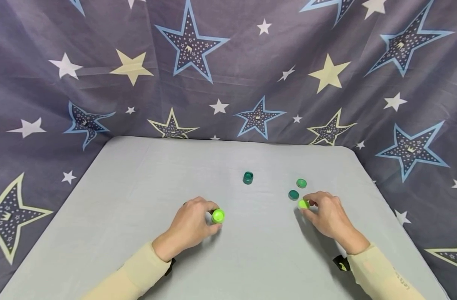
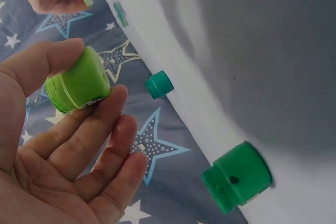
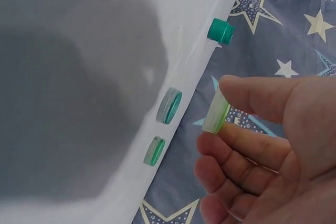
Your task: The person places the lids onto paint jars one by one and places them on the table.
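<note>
My left hand [image 1: 192, 221] holds a small lime-green paint pot [image 2: 81, 80] between thumb and fingers. Its open mouth faces up in the head view. On the right, my right hand [image 1: 327, 214] pinches a lime-green lid [image 3: 216, 111] by its edge, just above the table. Near that hand lie a teal lid [image 1: 294, 195] and a green lid [image 1: 301, 183]. Farther back, between the hands, stands an uncapped teal pot [image 1: 248, 178]. A green pot [image 2: 237, 176] stands beside my left hand in the left wrist view; that hand mostly hides it from the head view.
A pale table [image 1: 146, 175] carries all the pots and lids. Behind it and along both sides hangs a dark grey cloth [image 1: 228, 62] printed with stars. A wrist strap [image 1: 341, 263] shows under the right sleeve.
</note>
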### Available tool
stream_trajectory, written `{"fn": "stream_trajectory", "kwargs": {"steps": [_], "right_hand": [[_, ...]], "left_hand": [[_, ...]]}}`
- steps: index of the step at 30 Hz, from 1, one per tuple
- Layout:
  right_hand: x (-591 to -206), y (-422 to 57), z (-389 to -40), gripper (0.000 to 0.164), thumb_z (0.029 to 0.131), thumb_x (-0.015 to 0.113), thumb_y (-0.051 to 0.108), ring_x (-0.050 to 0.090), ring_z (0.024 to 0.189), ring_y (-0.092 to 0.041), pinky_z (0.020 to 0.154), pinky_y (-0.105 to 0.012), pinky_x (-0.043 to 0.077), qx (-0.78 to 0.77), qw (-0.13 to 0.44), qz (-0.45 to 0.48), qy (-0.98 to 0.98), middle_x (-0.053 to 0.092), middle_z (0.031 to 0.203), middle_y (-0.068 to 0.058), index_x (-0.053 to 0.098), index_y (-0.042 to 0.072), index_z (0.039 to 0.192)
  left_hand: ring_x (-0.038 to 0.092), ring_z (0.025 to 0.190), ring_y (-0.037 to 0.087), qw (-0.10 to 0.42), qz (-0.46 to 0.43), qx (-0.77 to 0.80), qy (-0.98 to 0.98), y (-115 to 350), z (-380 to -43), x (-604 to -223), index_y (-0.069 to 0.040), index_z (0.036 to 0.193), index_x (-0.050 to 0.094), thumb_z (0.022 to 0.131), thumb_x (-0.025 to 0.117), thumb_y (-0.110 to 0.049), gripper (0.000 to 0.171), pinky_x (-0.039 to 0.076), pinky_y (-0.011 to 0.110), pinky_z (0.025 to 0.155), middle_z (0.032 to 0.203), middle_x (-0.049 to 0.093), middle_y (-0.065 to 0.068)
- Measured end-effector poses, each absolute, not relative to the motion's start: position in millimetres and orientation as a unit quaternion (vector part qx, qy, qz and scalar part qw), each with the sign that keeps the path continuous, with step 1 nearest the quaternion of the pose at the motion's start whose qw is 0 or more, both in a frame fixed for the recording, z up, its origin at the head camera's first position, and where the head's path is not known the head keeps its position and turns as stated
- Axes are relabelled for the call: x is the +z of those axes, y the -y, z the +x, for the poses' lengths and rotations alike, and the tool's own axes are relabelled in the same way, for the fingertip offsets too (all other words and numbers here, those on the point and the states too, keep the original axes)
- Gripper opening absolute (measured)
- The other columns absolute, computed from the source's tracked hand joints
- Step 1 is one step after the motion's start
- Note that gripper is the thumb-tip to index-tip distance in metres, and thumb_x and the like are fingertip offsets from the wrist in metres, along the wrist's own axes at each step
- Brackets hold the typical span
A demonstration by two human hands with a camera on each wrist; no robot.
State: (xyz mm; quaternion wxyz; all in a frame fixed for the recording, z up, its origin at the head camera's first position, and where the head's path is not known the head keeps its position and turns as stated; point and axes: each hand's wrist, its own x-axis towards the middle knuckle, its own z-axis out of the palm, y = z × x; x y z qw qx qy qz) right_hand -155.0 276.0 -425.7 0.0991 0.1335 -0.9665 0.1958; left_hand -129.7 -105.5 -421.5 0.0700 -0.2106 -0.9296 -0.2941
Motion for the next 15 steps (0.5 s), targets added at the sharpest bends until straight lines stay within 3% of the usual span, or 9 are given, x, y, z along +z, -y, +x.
{"fn": "stream_trajectory", "kwargs": {"steps": [15], "right_hand": [[-423.5,-256.1,-148.6,0.029,0.081,0.087,0.012,0.064,0.087,-0.028,0.082,-0.049,0.045,0.209,0.11,0.164,0.958,0.071,0.095,-0.006,0.077,0.006,0.107]], "left_hand": [[0.064,0.088,0.017,0.062,-0.228,-0.286,0.929,100.5,-124.0,-425.1,-0.017,0.088,0.076,0.073,0.093,-0.021,0.023,0.047,0.031,0.072,0.087,0.07,-0.009]]}}
